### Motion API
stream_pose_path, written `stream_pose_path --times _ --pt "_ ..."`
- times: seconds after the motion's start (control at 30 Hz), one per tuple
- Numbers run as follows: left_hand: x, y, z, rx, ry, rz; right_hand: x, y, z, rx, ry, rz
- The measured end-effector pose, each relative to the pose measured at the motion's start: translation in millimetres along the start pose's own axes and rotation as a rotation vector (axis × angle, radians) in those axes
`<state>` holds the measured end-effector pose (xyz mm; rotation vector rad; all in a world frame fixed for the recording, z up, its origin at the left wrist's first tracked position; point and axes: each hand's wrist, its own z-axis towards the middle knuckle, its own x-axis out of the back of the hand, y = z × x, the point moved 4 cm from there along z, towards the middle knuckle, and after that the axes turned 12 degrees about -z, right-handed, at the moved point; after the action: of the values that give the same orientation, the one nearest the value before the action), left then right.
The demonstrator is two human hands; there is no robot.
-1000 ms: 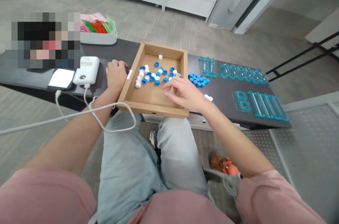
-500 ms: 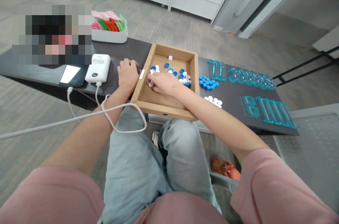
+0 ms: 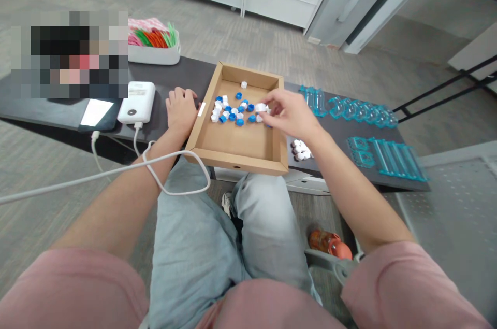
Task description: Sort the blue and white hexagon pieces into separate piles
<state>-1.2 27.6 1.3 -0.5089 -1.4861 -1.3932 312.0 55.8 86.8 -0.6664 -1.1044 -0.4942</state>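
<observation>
A shallow cardboard tray (image 3: 236,158) lies on the dark table (image 3: 182,72) and holds several small blue and white hexagonal pieces (image 3: 229,110). My right hand (image 3: 289,111) hovers over the tray's right side, fingers pinched on a white hexagonal piece (image 3: 261,107). My left hand (image 3: 180,109) rests curled on the table against the tray's left wall, fingers bent, nothing visible in it. Just outside the tray's right wall, a small cluster of white pieces (image 3: 301,148) sits on the table.
Clear teal plastic parts (image 3: 363,111) and a teal rack (image 3: 392,155) lie at the right. A white power bank (image 3: 136,102), its cable (image 3: 116,173) and a phone (image 3: 95,113) sit at the left. A white bin of coloured items (image 3: 153,41) stands behind. An orange bottle (image 3: 330,243) is on the floor.
My right hand has moved from the tray's left-middle pile to the tray's right side, raised, now pinching a white piece. The left hand has stayed put.
</observation>
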Motion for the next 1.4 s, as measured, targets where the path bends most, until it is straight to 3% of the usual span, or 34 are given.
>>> stream_pose_path --times 0.1,0.17,0.3,0.4,0.53,0.7,1.0,1.17,1.3,1.4 --pt "-0.3 -2.9 1.6 0.004 -0.031 -0.012 36.2 52.9 -68.0 -0.2 0.148 0.058" --pt "0.0 -4.8 2.7 0.012 -0.045 -0.015 47.3 78.1 -118.1 -0.305 0.187 0.102" --pt "2.0 -5.5 3.8 0.057 -0.064 0.009 34.5 99.2 -196.6 -0.429 0.125 0.188" --pt "3.6 -2.4 3.9 0.074 -0.067 0.037 9.4 97.0 -222.0 -0.457 0.028 0.217" --pt "5.5 0.0 4.5 0.089 -0.05 0.056 -16.7 89.6 -224.6 -0.444 -0.012 0.246" --pt "7.6 1.1 4.5 0.121 -0.083 0.066 -28.6 87.2 -222.9 -0.461 0.045 0.209" --pt "4.9 2.5 5.5 0.126 -0.038 0.104 -35.6 91.0 -222.9 -0.487 0.164 0.279" --pt "2.1 -2.6 7.2 0.093 -0.05 0.089 -23.8 86.7 -223.2 -0.516 0.231 0.319" --pt "1.5 -2.5 6.0 0.063 -0.052 0.061 -3.3 70.3 -199.7 -0.448 0.277 0.283" --pt "1.2 -2.1 5.1 0.051 -0.064 0.047 3.6 45.2 -151.9 -0.276 0.219 0.229"
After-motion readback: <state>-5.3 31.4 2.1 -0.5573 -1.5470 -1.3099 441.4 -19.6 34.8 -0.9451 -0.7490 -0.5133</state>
